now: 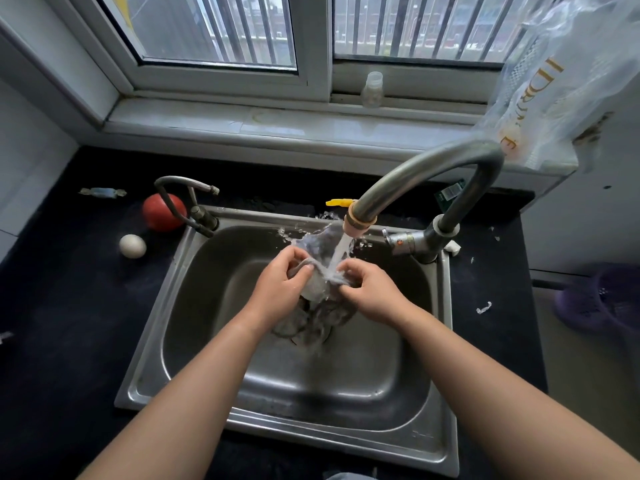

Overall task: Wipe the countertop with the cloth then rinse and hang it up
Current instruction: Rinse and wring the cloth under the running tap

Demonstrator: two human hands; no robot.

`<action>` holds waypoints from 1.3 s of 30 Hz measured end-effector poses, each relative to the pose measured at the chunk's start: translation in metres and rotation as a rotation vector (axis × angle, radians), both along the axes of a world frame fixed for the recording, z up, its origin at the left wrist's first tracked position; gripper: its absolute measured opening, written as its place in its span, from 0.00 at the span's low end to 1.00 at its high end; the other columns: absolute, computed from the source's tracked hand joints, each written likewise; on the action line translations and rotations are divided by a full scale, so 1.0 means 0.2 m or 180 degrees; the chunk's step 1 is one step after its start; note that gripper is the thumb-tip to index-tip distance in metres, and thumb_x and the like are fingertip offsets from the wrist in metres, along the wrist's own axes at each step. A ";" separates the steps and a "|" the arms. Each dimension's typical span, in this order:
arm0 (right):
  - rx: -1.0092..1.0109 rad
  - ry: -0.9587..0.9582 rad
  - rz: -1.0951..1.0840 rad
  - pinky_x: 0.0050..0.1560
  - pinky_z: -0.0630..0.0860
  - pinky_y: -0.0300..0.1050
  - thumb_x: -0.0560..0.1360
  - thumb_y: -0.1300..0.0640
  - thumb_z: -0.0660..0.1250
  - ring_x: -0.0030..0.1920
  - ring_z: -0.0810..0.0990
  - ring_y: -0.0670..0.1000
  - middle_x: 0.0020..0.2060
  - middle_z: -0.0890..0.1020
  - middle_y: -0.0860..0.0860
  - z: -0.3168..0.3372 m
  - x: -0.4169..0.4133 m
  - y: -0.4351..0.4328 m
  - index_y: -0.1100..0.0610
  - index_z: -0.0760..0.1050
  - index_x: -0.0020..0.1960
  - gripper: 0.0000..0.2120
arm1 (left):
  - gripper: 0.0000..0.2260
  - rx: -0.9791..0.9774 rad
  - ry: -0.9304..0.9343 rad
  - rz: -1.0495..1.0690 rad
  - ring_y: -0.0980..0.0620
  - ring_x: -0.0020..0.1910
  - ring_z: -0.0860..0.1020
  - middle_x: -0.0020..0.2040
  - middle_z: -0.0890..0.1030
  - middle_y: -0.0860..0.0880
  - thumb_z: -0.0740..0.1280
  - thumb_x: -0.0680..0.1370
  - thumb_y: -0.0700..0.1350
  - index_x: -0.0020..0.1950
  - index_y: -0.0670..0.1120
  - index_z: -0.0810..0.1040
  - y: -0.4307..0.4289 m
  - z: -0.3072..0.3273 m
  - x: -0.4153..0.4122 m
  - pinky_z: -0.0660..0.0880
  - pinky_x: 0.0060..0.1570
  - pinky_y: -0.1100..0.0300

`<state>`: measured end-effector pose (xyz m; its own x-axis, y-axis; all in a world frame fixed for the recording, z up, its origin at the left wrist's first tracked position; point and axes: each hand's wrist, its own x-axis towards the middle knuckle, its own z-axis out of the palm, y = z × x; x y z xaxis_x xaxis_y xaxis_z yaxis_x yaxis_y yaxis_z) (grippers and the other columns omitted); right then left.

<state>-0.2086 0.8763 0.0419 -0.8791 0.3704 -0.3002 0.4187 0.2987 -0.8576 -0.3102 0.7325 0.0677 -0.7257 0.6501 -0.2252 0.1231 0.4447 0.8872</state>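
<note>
A wet grey cloth [317,284] is stretched between my two hands above the steel sink [194,317]. My left hand [282,284] grips its left end and my right hand [369,292] grips its right end. Water runs from the tall curved tap [433,171] straight onto the cloth and splashes toward the sink's back rim. The cloth's lower part hangs down over the drain, partly hidden by my hands. The black countertop [69,306] surrounds the sink.
A red tomato [161,213], a white egg [132,246] and a wrapped candy [102,192] lie on the counter at the left, beside a smaller tap [188,199]. A small bottle [373,90] stands on the windowsill. A plastic bag [554,81] hangs at the right; a purple basket [602,299] sits lower right.
</note>
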 end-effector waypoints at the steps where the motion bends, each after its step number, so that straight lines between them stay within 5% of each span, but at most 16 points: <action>1: 0.0075 0.0052 0.0009 0.41 0.71 0.35 0.69 0.62 0.69 0.38 0.77 0.39 0.35 0.77 0.39 0.00 -0.01 0.00 0.46 0.74 0.43 0.11 | 0.02 0.0052 -0.0059 0.0066 0.55 0.34 0.69 0.35 0.71 0.51 0.65 0.78 0.43 0.45 0.48 0.74 0.01 0.00 0.01 0.67 0.36 0.60; 6: -0.0269 0.0205 -0.0041 0.48 0.75 0.39 0.69 0.57 0.72 0.50 0.79 0.46 0.49 0.81 0.47 0.03 -0.05 0.04 0.47 0.75 0.55 0.17 | 0.05 0.0428 -0.0376 0.0556 0.52 0.39 0.74 0.40 0.76 0.49 0.64 0.78 0.42 0.45 0.52 0.75 0.08 0.02 0.05 0.74 0.41 0.54; 8: -0.0454 0.0128 0.0232 0.50 0.75 0.40 0.69 0.53 0.73 0.53 0.78 0.45 0.53 0.80 0.46 0.03 -0.04 0.03 0.43 0.73 0.61 0.22 | 0.05 0.0472 -0.0420 0.0324 0.55 0.39 0.78 0.39 0.79 0.52 0.65 0.78 0.43 0.45 0.53 0.76 0.07 0.02 0.06 0.76 0.37 0.60; 12: -0.0598 0.0169 0.0101 0.41 0.78 0.42 0.74 0.49 0.67 0.43 0.82 0.45 0.43 0.84 0.46 0.03 -0.01 -0.02 0.45 0.79 0.51 0.07 | 0.08 0.0412 -0.0349 -0.0005 0.59 0.36 0.77 0.38 0.79 0.55 0.69 0.73 0.42 0.43 0.57 0.78 0.06 -0.01 0.06 0.74 0.36 0.64; 15: -0.1071 0.0476 -0.0204 0.39 0.76 0.34 0.76 0.55 0.65 0.43 0.81 0.43 0.41 0.83 0.45 0.05 0.02 -0.05 0.47 0.78 0.50 0.05 | 0.21 0.0323 -0.0697 -0.0101 0.58 0.48 0.79 0.52 0.79 0.52 0.68 0.66 0.40 0.51 0.63 0.74 0.02 -0.07 0.05 0.76 0.45 0.65; 18: -0.1603 0.0678 -0.0251 0.46 0.78 0.42 0.78 0.60 0.63 0.45 0.81 0.47 0.43 0.82 0.49 0.10 0.05 -0.05 0.50 0.77 0.49 0.07 | 0.30 -0.0053 -0.0733 -0.0389 0.59 0.57 0.77 0.58 0.78 0.51 0.74 0.61 0.43 0.60 0.59 0.71 0.00 -0.15 0.11 0.75 0.55 0.63; 21: -0.1987 0.0870 -0.0569 0.50 0.78 0.50 0.78 0.59 0.62 0.48 0.80 0.53 0.45 0.82 0.52 0.13 0.07 -0.01 0.49 0.78 0.49 0.08 | 0.21 -0.0270 -0.0411 -0.0239 0.50 0.57 0.78 0.55 0.80 0.48 0.76 0.66 0.43 0.53 0.58 0.74 0.02 -0.23 0.18 0.74 0.58 0.53; 23: -0.2106 0.0915 -0.1037 0.49 0.79 0.51 0.77 0.58 0.63 0.48 0.81 0.55 0.44 0.83 0.53 0.11 0.11 0.04 0.48 0.79 0.47 0.08 | 0.11 -0.0399 -0.0262 -0.0072 0.55 0.49 0.80 0.48 0.82 0.53 0.72 0.71 0.45 0.47 0.58 0.74 0.01 -0.24 0.18 0.76 0.49 0.57; 27: -0.1267 0.0158 -0.1743 0.57 0.74 0.65 0.78 0.59 0.61 0.52 0.79 0.64 0.49 0.81 0.63 -0.07 0.23 0.10 0.57 0.76 0.46 0.06 | 0.12 -0.0398 -0.0232 0.0265 0.62 0.33 0.73 0.37 0.77 0.55 0.66 0.72 0.36 0.44 0.54 0.71 0.00 -0.23 0.14 0.70 0.34 0.69; 30: -0.0476 -0.0712 -0.1245 0.57 0.75 0.54 0.75 0.61 0.66 0.50 0.79 0.57 0.51 0.81 0.61 -0.18 0.28 0.07 0.57 0.73 0.48 0.02 | 0.14 -0.0206 -0.0428 0.0439 0.56 0.36 0.74 0.39 0.77 0.52 0.65 0.72 0.33 0.44 0.52 0.72 0.01 -0.18 0.13 0.71 0.36 0.67; 32: -0.0158 -0.0802 -0.0694 0.55 0.74 0.44 0.71 0.59 0.71 0.50 0.77 0.50 0.57 0.77 0.52 -0.20 0.27 0.02 0.55 0.71 0.60 0.19 | 0.15 -0.0096 -0.0531 0.0421 0.55 0.39 0.77 0.43 0.79 0.50 0.67 0.72 0.32 0.45 0.53 0.74 0.02 -0.15 0.12 0.74 0.39 0.67; 35: -0.0295 -0.0452 0.0089 0.59 0.75 0.44 0.64 0.53 0.77 0.57 0.75 0.47 0.63 0.68 0.43 -0.15 0.18 -0.04 0.49 0.62 0.72 0.40 | 0.17 0.0007 -0.0589 0.0091 0.56 0.41 0.79 0.44 0.81 0.50 0.67 0.70 0.30 0.46 0.52 0.76 0.03 -0.11 0.11 0.76 0.41 0.68; 37: -0.0501 -0.0272 0.0134 0.60 0.75 0.46 0.61 0.54 0.79 0.57 0.77 0.45 0.61 0.75 0.45 -0.13 0.11 -0.07 0.48 0.69 0.67 0.37 | 0.17 0.0087 -0.0691 0.0043 0.55 0.41 0.80 0.43 0.82 0.50 0.66 0.70 0.29 0.46 0.52 0.76 0.04 -0.09 0.12 0.76 0.40 0.67; 39: -0.0488 -0.0224 -0.0117 0.55 0.77 0.49 0.63 0.56 0.77 0.49 0.80 0.45 0.50 0.82 0.46 -0.11 0.06 -0.08 0.48 0.77 0.56 0.23 | 0.18 0.0209 -0.0859 0.0250 0.55 0.42 0.80 0.45 0.82 0.49 0.64 0.69 0.28 0.47 0.51 0.76 0.04 -0.08 0.11 0.76 0.38 0.66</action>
<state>-0.1961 0.8595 0.0190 -0.8406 0.3471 -0.4159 0.4875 0.1499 -0.8601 -0.2876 0.7404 0.0512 -0.6940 0.6138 -0.3763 -0.1538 0.3841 0.9104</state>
